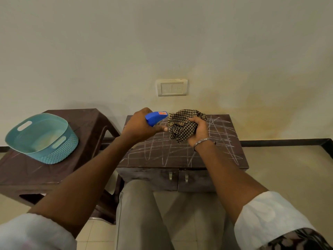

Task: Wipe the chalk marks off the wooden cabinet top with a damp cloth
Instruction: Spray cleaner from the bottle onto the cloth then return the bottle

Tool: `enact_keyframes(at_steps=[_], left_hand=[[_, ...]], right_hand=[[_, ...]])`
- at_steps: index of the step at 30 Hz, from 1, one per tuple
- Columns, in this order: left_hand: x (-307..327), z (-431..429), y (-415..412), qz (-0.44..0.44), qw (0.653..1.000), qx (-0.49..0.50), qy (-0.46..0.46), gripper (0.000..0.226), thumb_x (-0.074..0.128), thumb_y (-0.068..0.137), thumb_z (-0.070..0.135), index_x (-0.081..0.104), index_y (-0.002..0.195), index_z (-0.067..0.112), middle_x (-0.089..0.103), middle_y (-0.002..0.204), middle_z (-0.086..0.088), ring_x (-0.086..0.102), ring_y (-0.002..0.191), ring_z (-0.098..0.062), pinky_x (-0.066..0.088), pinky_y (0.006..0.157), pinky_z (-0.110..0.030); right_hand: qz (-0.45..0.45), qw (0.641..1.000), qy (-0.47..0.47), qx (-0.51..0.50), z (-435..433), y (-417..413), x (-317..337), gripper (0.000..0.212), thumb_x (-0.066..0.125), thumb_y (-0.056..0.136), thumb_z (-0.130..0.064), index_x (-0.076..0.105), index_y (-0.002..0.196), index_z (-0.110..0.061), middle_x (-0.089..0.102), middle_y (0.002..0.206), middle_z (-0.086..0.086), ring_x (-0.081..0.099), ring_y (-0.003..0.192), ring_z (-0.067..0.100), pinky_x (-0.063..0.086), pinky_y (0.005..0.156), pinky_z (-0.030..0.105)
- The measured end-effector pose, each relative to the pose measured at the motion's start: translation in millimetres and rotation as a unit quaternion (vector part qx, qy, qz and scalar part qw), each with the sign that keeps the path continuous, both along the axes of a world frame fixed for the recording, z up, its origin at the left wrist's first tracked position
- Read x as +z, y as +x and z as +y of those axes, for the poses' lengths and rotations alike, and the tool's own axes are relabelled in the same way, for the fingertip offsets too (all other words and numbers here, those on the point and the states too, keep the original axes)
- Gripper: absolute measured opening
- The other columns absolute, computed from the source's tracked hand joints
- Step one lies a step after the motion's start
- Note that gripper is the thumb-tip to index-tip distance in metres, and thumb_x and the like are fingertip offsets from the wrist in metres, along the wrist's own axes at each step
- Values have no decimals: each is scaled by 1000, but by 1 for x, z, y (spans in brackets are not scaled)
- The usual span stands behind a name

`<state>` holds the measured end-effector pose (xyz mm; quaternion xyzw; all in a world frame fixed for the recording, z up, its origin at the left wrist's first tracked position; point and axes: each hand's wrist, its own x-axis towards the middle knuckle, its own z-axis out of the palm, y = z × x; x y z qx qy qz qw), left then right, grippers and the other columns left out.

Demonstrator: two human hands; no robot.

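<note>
A small dark wooden cabinet (212, 160) stands against the wall, its top covered in white criss-cross chalk marks (173, 152). Above it my right hand (197, 131) clutches a bunched brown-and-black checked cloth (182, 128). My left hand (139, 127) grips a spray bottle with a blue head (155, 118), its nozzle pointing right at the cloth, almost touching it. The bottle's body is hidden behind my hand. A metal bangle sits on my right wrist.
To the left is a dark brown plastic stool (86, 121) carrying a teal plastic basket (41, 137). A switch plate (172, 87) is on the cream wall above the cabinet. My knees are close to the cabinet doors. Tiled floor lies to the right.
</note>
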<state>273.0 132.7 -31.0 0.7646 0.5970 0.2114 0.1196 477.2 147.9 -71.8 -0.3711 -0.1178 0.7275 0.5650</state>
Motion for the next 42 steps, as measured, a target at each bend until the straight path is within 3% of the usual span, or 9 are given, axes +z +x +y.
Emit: enact_keyframes(at_steps=[5, 10, 15, 21, 25, 31, 37, 39, 42], left_hand=[[-4, -4, -3, -78, 997, 20, 7, 84, 55, 61, 85, 63, 106, 14, 58, 77, 3, 56, 68, -11, 46, 62, -24], [-3, -5, -2, -9, 1000, 19, -5, 64, 68, 72, 69, 59, 102, 13, 51, 81, 5, 48, 68, -8, 35, 59, -20], [0, -8, -12, -117, 993, -8, -6, 102, 66, 54, 84, 62, 126, 12, 63, 102, 0, 59, 89, -13, 45, 76, -18], [5, -15, -12, -98, 995, 5, -31, 61, 69, 59, 69, 54, 91, 19, 47, 80, 7, 47, 68, -8, 37, 62, -21], [12, -25, -16, -159, 987, -5, -29, 69, 77, 63, 56, 66, 112, 8, 61, 83, -3, 56, 71, -14, 42, 64, -10], [55, -41, -75, -250, 967, 40, 26, 61, 79, 76, 52, 67, 125, 18, 65, 85, -16, 60, 70, -25, 56, 76, -46], [96, -41, -84, -352, 927, 82, 100, 36, 72, 92, 30, 64, 123, 13, 54, 69, -12, 53, 55, -14, 51, 56, -26], [115, -48, -106, -364, 917, 108, 121, 25, 70, 94, 28, 64, 115, 16, 59, 82, -33, 56, 60, -20, 52, 52, -24], [135, -58, -139, -372, 906, 114, 168, 29, 68, 96, 29, 61, 123, 26, 60, 89, -31, 57, 64, -23, 54, 50, -29]], right_hand=[[-9, 1000, -4, 3, 0, -6, 1, 21, 49, 88, -11, 65, 100, -4, 70, 96, 15, 65, 90, 33, 52, 90, 48], [-13, 1000, 2, 12, 0, -15, 3, 28, 50, 86, -12, 63, 109, -2, 66, 111, 18, 62, 100, 36, 49, 97, 50], [-6, 1000, 10, 18, -2, -22, 8, 23, 48, 88, -11, 65, 100, -2, 67, 102, 17, 62, 94, 34, 48, 98, 49], [-15, 1000, 6, 24, -5, -24, 13, 23, 48, 87, -12, 64, 101, -3, 67, 104, 17, 62, 96, 35, 47, 99, 51], [7, 1000, -6, 24, -7, -24, 9, 30, 50, 85, -12, 63, 110, -2, 66, 112, 18, 62, 99, 36, 47, 99, 53], [-22, 995, 33, 88, -14, -92, 51, 34, 50, 88, -17, 61, 116, -2, 67, 108, 18, 63, 96, 35, 53, 89, 47], [5, 990, 56, 127, -7, -113, 63, 34, 54, 90, -27, 64, 113, -5, 71, 93, 13, 67, 82, 29, 57, 70, 37], [-24, 987, 62, 147, -7, -141, 73, 39, 58, 88, -29, 63, 117, -4, 70, 102, 16, 68, 88, 32, 58, 75, 42], [-61, 978, 82, 183, -9, -184, 90, 47, 65, 82, -31, 63, 121, -5, 66, 119, 20, 64, 106, 38, 50, 94, 56]])
